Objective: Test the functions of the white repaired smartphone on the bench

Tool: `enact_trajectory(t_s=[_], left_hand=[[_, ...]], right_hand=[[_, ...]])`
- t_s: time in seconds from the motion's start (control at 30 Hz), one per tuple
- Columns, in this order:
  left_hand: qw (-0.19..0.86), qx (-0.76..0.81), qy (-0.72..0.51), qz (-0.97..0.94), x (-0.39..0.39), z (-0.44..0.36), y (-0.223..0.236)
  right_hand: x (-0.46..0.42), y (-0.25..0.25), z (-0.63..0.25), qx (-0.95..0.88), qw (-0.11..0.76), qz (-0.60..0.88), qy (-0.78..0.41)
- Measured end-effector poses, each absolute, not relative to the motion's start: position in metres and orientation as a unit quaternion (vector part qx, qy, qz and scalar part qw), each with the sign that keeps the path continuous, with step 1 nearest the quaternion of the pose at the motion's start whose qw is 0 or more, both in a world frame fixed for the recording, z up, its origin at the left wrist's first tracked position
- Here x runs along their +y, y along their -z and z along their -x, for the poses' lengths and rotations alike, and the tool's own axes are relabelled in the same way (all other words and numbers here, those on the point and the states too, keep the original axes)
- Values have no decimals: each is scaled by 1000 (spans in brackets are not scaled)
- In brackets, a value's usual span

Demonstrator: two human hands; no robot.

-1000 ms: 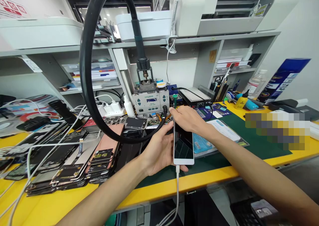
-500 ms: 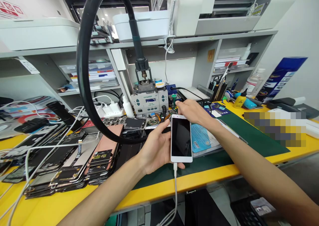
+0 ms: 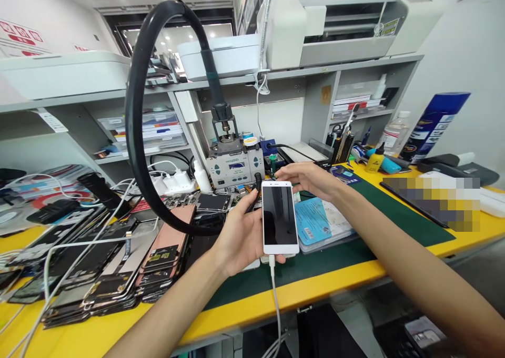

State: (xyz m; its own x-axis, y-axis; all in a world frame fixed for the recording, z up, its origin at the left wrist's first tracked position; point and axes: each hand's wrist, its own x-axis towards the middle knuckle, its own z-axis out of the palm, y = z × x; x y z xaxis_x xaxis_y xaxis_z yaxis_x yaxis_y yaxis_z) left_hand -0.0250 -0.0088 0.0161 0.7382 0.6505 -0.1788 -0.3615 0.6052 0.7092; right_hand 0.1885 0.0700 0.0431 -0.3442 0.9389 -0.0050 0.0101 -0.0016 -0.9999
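With the phone point(image 3: 280, 218) serving as the dial's centre, a dark holder point(image 3: 342, 146) is standing between one and two o'clock on the table point(image 3: 343, 271), carrying several upright tools, a brush point(image 3: 352, 113) among them. A clear bottle point(image 3: 394, 131) and a small yellow bottle point(image 3: 375, 161) are standing near two o'clock, their contents being hard to make out. On a shelf at ten o'clock, clear plastic boxes point(image 3: 173, 140) are sitting with papers point(image 3: 144, 130) among them; whether these are lying inside cannot be told. The phone is resting in the left hand point(image 3: 242, 237), which is gripping it from eight o'clock, thumb lying along its edge, while a white cable point(image 3: 274, 289) is running from its bottom at six. The right hand point(image 3: 310, 179) is hovering at one o'clock beside the phone's top corner, fingers half curled and grasping nothing visible; fingertip contact cannot be told. The left forearm is slanting in from eight o'clock, the right from four.
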Motion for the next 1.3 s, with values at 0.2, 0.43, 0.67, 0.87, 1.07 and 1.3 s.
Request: enact_trajectory(t_s=[0.2, 0.43, 0.67, 0.87, 1.07, 1.3], left_hand=[[870, 222, -286, -335, -9, 26, -17], [876, 209, -283, -330, -10, 27, -18], [879, 223, -266, -328, -9, 26, -14], [887, 224, -245, -320, -9, 25, -10], [892, 222, -245, -310, -9, 25, -11], [897, 216, -247, -296, -8, 25, -11]], right_hand=[[71, -38, -183, -540, 397, 394, -630], [75, -29, -181, -462, 408, 391, -684], [63, -44, -178, -532, 394, 362, -656], [66, -43, -180, -568, 380, 365, -632], [67, -40, -181, -611, 372, 361, -599], [71, -35, -182, -625, 377, 355, -584]])
